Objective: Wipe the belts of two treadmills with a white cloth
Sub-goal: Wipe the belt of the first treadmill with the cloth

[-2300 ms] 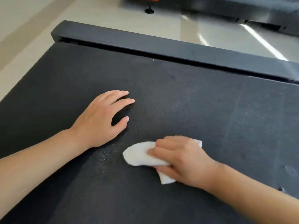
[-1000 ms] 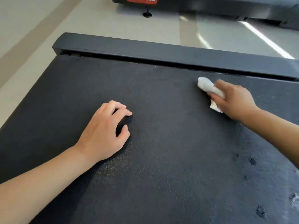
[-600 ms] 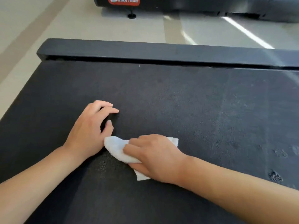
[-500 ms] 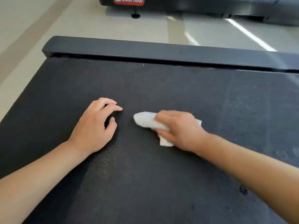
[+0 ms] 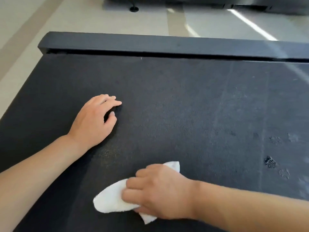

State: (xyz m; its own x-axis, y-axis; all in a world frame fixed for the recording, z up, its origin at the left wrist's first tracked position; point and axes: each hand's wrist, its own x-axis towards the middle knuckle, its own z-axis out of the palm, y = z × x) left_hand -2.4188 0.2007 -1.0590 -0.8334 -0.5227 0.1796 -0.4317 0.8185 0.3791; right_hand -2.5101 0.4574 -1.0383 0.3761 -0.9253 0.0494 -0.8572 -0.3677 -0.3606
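Note:
The black treadmill belt (image 5: 184, 106) fills most of the head view. My right hand (image 5: 158, 191) grips a folded white cloth (image 5: 112, 198) and presses it onto the belt near the bottom middle. The cloth sticks out to the left of my fingers, with smaller ends showing above and below the hand. My left hand (image 5: 95, 121) rests on the belt to the upper left, fingers loosely bent and holding nothing.
A black end bar (image 5: 167, 44) crosses the far edge of the belt. Beyond it lies a pale floor (image 5: 83, 19) and the dark base of another machine (image 5: 250, 4) with a small foot (image 5: 133, 9). Dusty marks (image 5: 269, 162) dot the belt's right side.
My right hand has dragged the cloth from the belt's middle, beside my left hand, back toward me. My left hand has stayed where it was.

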